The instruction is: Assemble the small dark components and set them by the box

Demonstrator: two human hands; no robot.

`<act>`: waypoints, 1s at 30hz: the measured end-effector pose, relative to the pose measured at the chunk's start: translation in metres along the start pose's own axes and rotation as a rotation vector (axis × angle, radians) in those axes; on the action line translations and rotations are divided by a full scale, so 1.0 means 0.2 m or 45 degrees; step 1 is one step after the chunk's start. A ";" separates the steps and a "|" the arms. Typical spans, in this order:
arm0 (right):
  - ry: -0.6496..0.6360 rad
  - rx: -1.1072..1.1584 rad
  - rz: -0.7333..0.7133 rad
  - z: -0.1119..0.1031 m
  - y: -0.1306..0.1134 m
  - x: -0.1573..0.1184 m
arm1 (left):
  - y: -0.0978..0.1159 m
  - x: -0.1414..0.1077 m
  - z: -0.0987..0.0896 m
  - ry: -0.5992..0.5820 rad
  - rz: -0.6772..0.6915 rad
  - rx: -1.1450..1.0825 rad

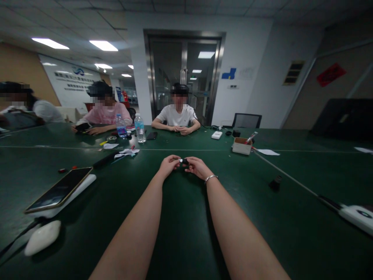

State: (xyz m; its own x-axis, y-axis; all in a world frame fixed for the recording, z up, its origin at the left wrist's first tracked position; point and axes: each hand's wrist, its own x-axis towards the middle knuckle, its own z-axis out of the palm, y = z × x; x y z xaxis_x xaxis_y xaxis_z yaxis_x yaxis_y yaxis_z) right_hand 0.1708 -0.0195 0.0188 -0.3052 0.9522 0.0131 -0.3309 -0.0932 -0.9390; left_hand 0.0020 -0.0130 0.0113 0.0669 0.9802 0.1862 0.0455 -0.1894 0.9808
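Observation:
Both my hands meet above the dark green table, near its middle. Between them is a small black piece with a shiny silver end, too small to name surely; it could be a USB stick. The fingertips of my left hand are closed at its silver end. My right hand, with a silver bracelet at the wrist, pinches the black part. Parts of the piece are hidden by my fingers.
A phone rests on a white stand at left, beside a white mouse-like object. Ahead stand water bottles and a small box. A black cap-like object lies right. Co-workers sit opposite.

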 end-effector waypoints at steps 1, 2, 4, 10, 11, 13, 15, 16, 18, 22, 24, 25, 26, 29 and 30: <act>0.000 0.001 -0.001 0.00 0.00 0.00 | 0.00 0.00 0.00 0.002 0.005 -0.006; -0.001 0.002 -0.003 0.00 0.00 0.00 | 0.00 0.00 0.00 0.006 0.009 -0.010; -0.005 0.000 -0.007 0.00 0.01 0.00 | -0.01 0.00 0.00 0.015 0.015 -0.010; 0.022 -0.025 -0.006 -0.01 0.02 0.01 | 0.00 -0.01 -0.01 0.039 0.022 -0.019; 0.022 -0.029 -0.010 -0.01 0.02 0.02 | 0.00 -0.01 -0.01 0.048 0.024 -0.027; 0.016 -0.035 -0.019 -0.01 0.03 0.02 | 0.00 -0.01 -0.01 0.065 0.039 -0.037; 0.013 -0.042 -0.020 -0.02 0.03 0.02 | 0.00 -0.01 -0.01 0.071 0.049 -0.038; 0.015 -0.046 -0.017 -0.02 0.03 0.02 | 0.00 -0.01 -0.01 0.067 0.052 -0.034; 0.018 -0.053 -0.013 -0.02 0.03 0.02 | -0.01 -0.01 -0.01 0.060 0.051 -0.033; 0.024 -0.041 -0.022 -0.01 0.03 0.02 | 0.00 -0.01 -0.01 0.035 0.027 -0.053; 0.033 -0.028 -0.023 -0.01 0.02 0.02 | 0.01 -0.01 -0.01 0.017 0.021 -0.060; 0.039 -0.024 -0.021 -0.01 0.02 0.01 | 0.01 -0.01 -0.01 0.012 0.022 -0.059; 0.044 -0.021 -0.019 -0.01 0.02 0.01 | 0.01 -0.01 -0.01 0.011 0.022 -0.054; 0.061 -0.020 -0.014 -0.01 0.02 0.01 | 0.00 -0.01 -0.01 0.006 0.025 -0.023; 0.062 -0.021 -0.010 0.00 0.01 0.01 | -0.01 -0.01 -0.01 0.005 0.032 -0.008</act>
State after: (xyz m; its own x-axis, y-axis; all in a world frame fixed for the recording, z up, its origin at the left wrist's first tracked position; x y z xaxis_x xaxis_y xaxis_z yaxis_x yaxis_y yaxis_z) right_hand 0.1702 -0.0180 0.0158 -0.2584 0.9660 0.0042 -0.3181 -0.0810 -0.9446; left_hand 0.0004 -0.0142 0.0101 0.0637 0.9754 0.2111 0.0374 -0.2137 0.9762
